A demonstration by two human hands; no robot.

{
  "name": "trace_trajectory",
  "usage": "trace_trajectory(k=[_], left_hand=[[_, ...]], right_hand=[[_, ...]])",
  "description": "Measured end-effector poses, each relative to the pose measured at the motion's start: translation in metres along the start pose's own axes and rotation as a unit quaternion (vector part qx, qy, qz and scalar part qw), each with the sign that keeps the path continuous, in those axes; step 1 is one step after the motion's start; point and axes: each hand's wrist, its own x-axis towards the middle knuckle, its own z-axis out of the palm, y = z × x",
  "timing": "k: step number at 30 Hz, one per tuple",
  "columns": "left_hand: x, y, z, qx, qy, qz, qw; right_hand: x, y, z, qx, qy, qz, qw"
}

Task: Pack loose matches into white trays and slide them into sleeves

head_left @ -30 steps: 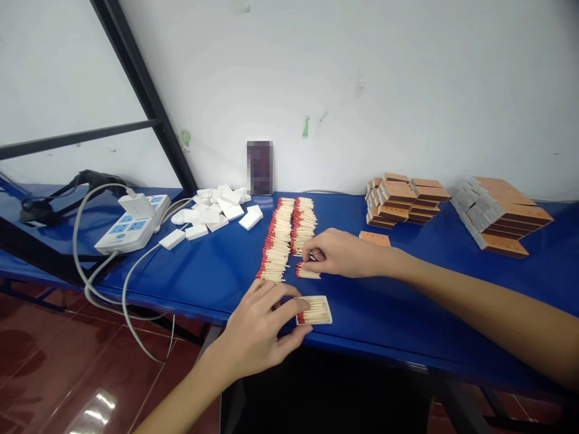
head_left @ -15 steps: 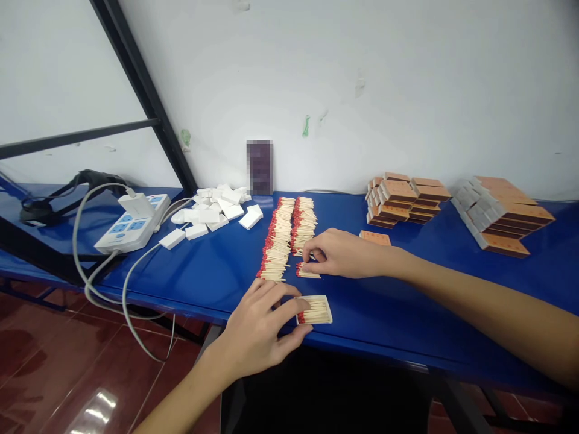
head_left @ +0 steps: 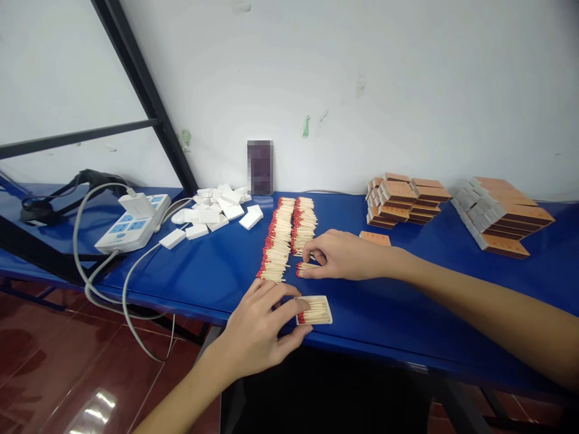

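Observation:
Near the front edge, my left hand (head_left: 266,322) grips a white matchbox tray (head_left: 330,314) by its left side, a finger lying over the matches inside. Red-headed matches (head_left: 317,310) fill that tray. My right hand (head_left: 332,254) is curled, thumb and fingers closed on a small bunch of matches (head_left: 300,269) on the table; its fingers hide part of the bunch. Just behind it lies a shorter row of matches (head_left: 304,223). A longer row of matches (head_left: 278,238) runs alongside on the left, heads pointing left.
White empty trays (head_left: 221,205) are heaped at the back left, beside a power strip (head_left: 136,223) with looping cables. Stacked matchbox sleeves (head_left: 400,196) and another stack of matchboxes (head_left: 506,211) stand at the back right. A single matchbox (head_left: 375,239) lies behind my right wrist. A pixelated dark rectangle (head_left: 260,167) leans on the wall.
Almost nothing differs. My right hand has shifted very slightly at the small bunch of matches; my left hand and the tray stay put.

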Motion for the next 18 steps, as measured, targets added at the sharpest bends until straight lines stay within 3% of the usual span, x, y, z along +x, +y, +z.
trace_trajectory(k=[18], left_hand=[[-0.0002, 0.0009, -0.0011, 0.008, 0.0, -0.005, 1.0]], right_hand=[[-0.0041, -0.0067, 0.0057, 0.06, -0.041, -0.018, 0.997]])
